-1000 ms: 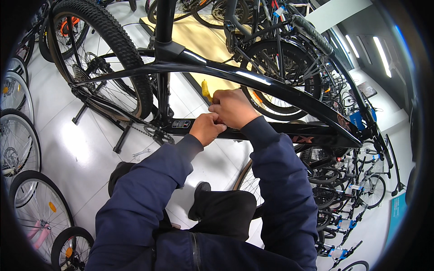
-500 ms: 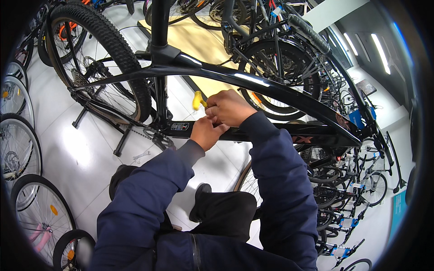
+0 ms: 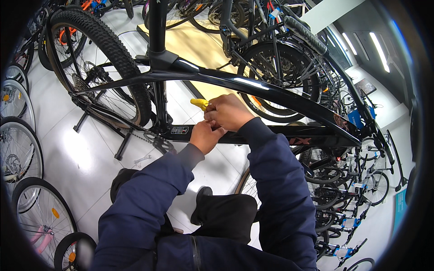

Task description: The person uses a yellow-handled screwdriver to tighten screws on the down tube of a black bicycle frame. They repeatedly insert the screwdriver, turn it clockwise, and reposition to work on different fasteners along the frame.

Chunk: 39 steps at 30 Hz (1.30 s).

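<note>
Yellow handle [image 3: 199, 103] (bright, stubby), now more sideways

A silver wrench [image 3: 143, 159] lies on the white tiled floor [image 3: 97, 187]

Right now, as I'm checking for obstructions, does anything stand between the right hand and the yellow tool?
Nothing visible does: the right hand holds the yellow tool, its yellow end sticking out leftward. The left hand is close beside, in front of the black lower tube; the hands hide what lies between them.
</note>
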### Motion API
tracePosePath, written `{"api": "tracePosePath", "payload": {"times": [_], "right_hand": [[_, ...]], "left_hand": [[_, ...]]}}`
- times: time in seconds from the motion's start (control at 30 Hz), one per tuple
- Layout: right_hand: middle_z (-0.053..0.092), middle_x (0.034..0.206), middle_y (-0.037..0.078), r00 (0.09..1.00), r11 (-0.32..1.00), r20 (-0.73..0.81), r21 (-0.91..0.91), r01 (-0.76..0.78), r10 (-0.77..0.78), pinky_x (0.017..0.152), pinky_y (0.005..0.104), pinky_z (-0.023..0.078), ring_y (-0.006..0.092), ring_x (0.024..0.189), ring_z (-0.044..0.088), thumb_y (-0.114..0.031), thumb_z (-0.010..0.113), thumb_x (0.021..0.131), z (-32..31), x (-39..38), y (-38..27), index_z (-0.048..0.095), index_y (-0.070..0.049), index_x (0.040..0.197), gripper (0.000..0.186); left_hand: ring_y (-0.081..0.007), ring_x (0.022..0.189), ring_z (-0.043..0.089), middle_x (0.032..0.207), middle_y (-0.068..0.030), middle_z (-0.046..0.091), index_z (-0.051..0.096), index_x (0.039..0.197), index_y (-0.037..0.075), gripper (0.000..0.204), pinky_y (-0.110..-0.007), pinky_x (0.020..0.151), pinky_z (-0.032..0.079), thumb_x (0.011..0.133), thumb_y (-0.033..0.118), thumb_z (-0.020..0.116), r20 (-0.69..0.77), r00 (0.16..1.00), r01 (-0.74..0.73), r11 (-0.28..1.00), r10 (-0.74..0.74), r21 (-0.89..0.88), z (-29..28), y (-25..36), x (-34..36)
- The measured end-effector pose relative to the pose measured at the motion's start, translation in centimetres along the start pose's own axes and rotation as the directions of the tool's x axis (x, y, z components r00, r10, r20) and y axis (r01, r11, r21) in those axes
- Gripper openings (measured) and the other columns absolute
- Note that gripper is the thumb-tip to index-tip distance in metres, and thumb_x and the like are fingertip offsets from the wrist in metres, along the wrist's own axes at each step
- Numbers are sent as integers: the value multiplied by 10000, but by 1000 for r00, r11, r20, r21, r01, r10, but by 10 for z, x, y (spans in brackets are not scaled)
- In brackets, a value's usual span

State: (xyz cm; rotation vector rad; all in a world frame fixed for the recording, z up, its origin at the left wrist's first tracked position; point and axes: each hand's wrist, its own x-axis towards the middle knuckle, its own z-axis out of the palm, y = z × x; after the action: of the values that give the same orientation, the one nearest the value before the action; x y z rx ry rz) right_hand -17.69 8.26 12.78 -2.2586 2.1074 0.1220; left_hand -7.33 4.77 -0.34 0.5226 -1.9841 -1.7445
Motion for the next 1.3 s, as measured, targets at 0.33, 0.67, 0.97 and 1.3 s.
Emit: {"api": "tracePosePath", "payload": {"times": [0.33,0.67,0.97,1.3], "right_hand": [[729,807,168,983,950,-15,259,-174,184,711,400,550,326,739,702,-265,749,815,-13,1,-14,753,3,886,277],[705,931,56,998,996,-48,-81,-43,40,761,367,544,259,910,696,-202,736,771,7,0,-5,799,-146,928,178],[708,946,36,991,989,-110,-135,61,-76,766,359,551,245,910,694,-186,748,717,14,-6,1,788,-139,900,192],[736,964,46,988,995,-144,-84,-58,45,764,367,556,257,882,701,-162,727,745,18,-3,0,785,-88,903,183]], "left_hand": [[-333,843,726,868,-173,753,756,954,-4,344,-391,796,556,883,333,754,-44,999,-2,1000,3,23,3,-3,2],[-353,832,721,861,-190,746,751,923,-8,342,-414,771,556,878,331,753,-74,997,-37,999,37,-1,4,-1,1],[-380,814,707,839,-214,725,737,921,-14,317,-434,748,542,925,302,708,-112,979,-169,985,170,22,5,-3,-2],[-409,829,689,861,-218,720,730,948,13,354,-461,739,533,943,360,663,-77,988,-132,990,135,52,7,-7,2]]}}
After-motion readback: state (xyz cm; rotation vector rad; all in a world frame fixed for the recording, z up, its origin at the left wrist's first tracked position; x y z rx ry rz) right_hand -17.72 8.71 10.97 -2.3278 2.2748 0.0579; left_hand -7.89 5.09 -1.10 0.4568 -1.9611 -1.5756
